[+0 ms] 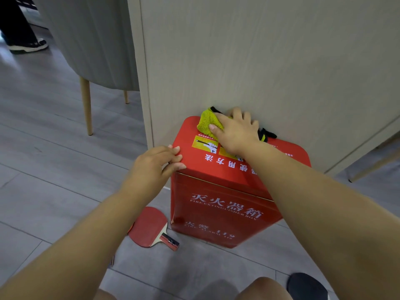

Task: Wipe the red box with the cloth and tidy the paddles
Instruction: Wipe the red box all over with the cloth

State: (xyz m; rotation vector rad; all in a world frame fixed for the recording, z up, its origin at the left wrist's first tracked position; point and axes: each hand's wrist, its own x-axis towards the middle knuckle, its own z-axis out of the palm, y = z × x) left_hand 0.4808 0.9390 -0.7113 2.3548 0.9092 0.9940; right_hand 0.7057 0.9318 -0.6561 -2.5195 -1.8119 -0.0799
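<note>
Red box [216,202] stands on the grey floor [54,148] against a pale wood-grain panel [259,61]. The right hand [236,132], fingers spread, presses a yellow cloth [206,123] onto the lid's far edge. The left hand [155,165] rests straight fingers on the lid's near-left corner. A red paddle [149,228] lies just beside the box's base; a dark rounded shape [307,286] at bottom right may be another.

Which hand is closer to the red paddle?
Left. The left hand touches the box edge above the red paddle; the right hand presses the cloth farther back.
</note>
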